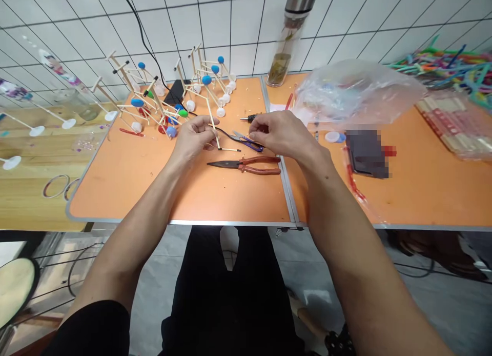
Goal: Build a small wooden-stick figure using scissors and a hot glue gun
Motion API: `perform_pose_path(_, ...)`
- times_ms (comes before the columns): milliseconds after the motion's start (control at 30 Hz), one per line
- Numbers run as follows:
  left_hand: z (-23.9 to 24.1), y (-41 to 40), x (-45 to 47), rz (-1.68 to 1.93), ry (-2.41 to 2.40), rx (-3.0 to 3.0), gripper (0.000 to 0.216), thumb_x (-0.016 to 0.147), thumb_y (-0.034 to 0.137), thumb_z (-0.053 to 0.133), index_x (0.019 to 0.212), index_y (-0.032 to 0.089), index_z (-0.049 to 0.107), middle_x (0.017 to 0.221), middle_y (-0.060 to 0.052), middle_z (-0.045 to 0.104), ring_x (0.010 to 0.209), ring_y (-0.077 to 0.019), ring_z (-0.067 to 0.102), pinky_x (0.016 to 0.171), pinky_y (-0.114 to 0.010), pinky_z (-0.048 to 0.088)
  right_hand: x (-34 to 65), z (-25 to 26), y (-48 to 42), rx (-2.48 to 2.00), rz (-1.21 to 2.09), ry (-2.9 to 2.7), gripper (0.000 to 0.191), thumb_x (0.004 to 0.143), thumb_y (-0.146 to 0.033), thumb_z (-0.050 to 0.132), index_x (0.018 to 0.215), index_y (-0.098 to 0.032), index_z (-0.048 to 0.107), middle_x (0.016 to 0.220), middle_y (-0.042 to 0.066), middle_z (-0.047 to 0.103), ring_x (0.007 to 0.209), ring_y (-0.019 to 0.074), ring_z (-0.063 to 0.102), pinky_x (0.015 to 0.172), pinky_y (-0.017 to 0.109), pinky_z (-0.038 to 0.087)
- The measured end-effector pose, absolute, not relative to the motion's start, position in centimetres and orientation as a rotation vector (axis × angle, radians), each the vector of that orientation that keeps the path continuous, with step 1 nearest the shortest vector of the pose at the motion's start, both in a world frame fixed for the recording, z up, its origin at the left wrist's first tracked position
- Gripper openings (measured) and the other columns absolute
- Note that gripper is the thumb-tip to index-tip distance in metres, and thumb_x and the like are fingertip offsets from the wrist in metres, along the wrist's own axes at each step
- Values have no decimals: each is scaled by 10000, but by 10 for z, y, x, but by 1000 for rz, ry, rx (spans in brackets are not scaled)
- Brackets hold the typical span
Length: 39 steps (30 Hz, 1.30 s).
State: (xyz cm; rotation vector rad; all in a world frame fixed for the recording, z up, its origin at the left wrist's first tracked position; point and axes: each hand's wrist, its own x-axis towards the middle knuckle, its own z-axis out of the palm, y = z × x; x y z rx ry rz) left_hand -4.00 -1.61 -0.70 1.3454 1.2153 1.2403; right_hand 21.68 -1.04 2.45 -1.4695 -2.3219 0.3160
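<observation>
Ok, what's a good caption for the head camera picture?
Left hand holding a thin stick, right hand near purple-handled scissors, and needle-nose pliers on the orange table.

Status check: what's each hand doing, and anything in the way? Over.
Left hand pinching thin wooden stick. Right hand near purple-handled scissors, grip unclear. Needle-nose pliers lie close by, blocking neither.

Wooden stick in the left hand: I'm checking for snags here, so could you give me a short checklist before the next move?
1. Stick gripped: ok, pinched in the left hand's fingers.
2. Right hand's grip: cannot tell; whether its fingertips hold anything is unclear.
3. Pliers out of the way: ok, lying on the orange tabletop, apart from both hands.
4. Scissors away from the right hand: not ok, close by its fingers.
5. Stick's joint firm: cannot tell.
</observation>
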Motion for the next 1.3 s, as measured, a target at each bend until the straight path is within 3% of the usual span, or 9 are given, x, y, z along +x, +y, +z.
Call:
perform_pose_path(167, -7, -16, -42, 1235, 1245, 1346, 261, 761, 175, 748, 1018, 218, 744, 705, 13, 679, 619, -182, 723, 577, -280, 582, 208, 33, -32, -1412, 349, -2687, 141, 919, -343, 774, 1018, -272, 845, 1036, 38, 865, 937, 253, 722, 709, 348, 336)
perform_pose_path(300, -7, -14, -42, 1243, 1227, 1335, 278, 741, 187, 733, 1017, 223, 732, 720, 17, 697, 593, -160, 691, 558, -264, 555, 201, 33, -42, -1531, 312, -2841, 178, 870, -350, 822, 1036, -288, 813, 1076, 33, 865, 946, 260, 735, 675, 342, 290)
perform_pose_path(467, -7, -14, -44, 1253, 1209, 1319, 295, 707, 225, 739, 1002, 231, 722, 718, 30, 693, 578, -145, 672, 551, -249, 539, 197, 31, -45, -1557, 220, -2901, 126, 900, -375, 769, 959, -264, 784, 1020, 72, 848, 881, 267, 718, 655, 356, 286)
perform_pose_path(600, -3, -15, -45, 1277, 1185, 1301, 298, 686, 235, 730, 984, 226, 730, 707, 29, 691, 563, -140, 662, 542, -246, 526, 197, 30, -45, -1461, 79, -2915, 189, 927, -418, 699, 888, -249, 774, 923, 103, 820, 858, 286, 708, 653, 371, 281)
perform_pose_path(833, 5, -22, -45, 1335, 1130, 1274, 307, 676, 222, 705, 979, 218, 747, 675, 37, 669, 568, -133, 645, 546, -242, 515, 200, 39, -49, -1464, 128, -2804, 244, 971, -360, 588, 943, -239, 798, 1040, 112, 845, 875, 288, 721, 659, 381, 309)
perform_pose_path(1067, 7, -20, -51, 1359, 1161, 1263, 253, 719, 226, 707, 971, 227, 734, 697, 13, 671, 564, -148, 639, 531, -261, 477, 231, 56, -39, -1516, 600, -2530, 205, 955, -392, 654, 881, -258, 790, 923, 67, 828, 832, 277, 734, 707, 381, 483)
perform_pose_path(1167, 8, -20, -51, 1347, 1149, 1251, 283, 694, 211, 684, 970, 221, 745, 694, 14, 676, 556, -140, 629, 523, -255, 476, 240, 57, -28, -1532, 1042, -2016, 181, 938, -374, 671, 836, -237, 730, 829, 77, 761, 759, 263, 716, 681, 385, 538)
perform_pose_path(1233, 8, -22, -48, 1331, 1135, 1254, 296, 667, 209, 686, 955, 215, 753, 687, 16, 687, 549, -131, 625, 521, -245, 483, 237, 54, -23, -1390, 1340, -1559, 101, 873, -323, 714, 918, -234, 721, 814, 66, 716, 721, 238, 688, 625, 358, 545)
perform_pose_path(1300, 8, -23, -45, 1311, 1124, 1264, 292, 645, 212, 705, 932, 213, 758, 671, 19, 693, 535, -126, 613, 515, -240, 488, 229, 49, -19, -1164, 1552, -1384, 300, 756, -221, 794, 1043, -245, 706, 865, 29, 702, 686, 184, 617, 577, 304, 515)
